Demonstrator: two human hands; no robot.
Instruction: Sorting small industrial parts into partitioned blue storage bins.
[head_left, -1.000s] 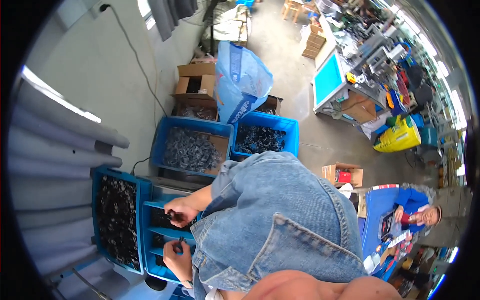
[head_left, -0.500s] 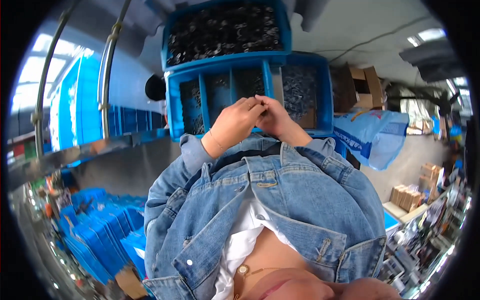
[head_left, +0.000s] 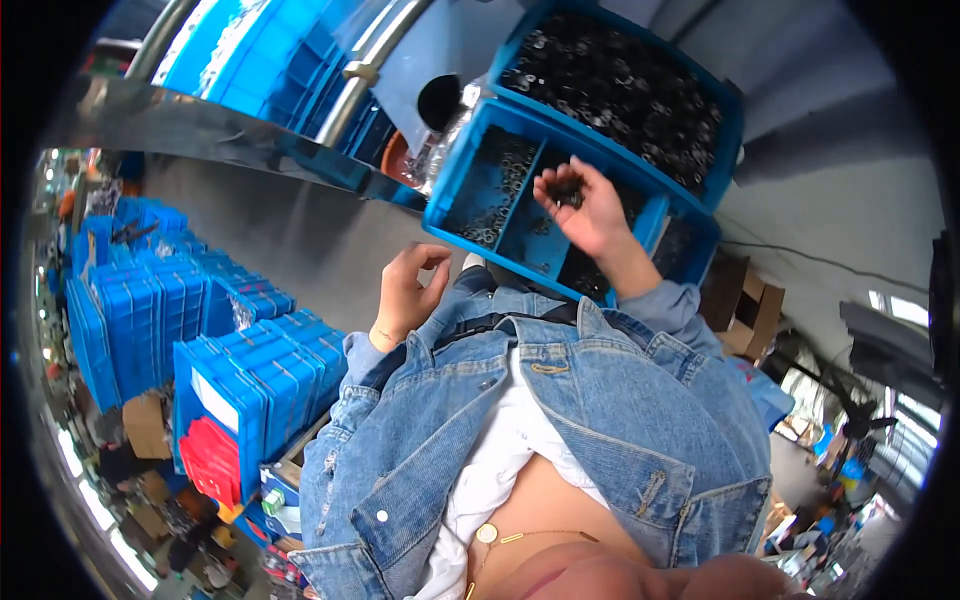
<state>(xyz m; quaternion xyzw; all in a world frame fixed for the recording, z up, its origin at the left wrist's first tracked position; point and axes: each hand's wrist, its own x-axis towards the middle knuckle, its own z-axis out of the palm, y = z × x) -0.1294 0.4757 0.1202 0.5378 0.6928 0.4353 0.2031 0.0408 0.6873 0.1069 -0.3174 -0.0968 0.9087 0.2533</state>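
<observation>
My right hand is cupped, palm up, over the divided blue bin. Small dark parts lie in its palm, partly covered by the curled fingers; their exact kind is too small to tell. Left of the bin, my left hand hangs above the floor with loosely curled fingers. A gap shows between its thumb and forefinger, and nothing can be seen in it. Loose small metal rings lie in the bin's left compartment. Behind, a blue crate is heaped with black ring-like pieces.
Stacked blue crates stand at the left, with a red bundle in the front one. A metal rail runs toward the bin's left side, near an orange-brown tub. An open cardboard box stands at the right.
My hands, together over the bin before, are now apart. The left has moved left and down, off the bin; the right has turned palm up, showing dark parts. The whole view has swung leftward.
</observation>
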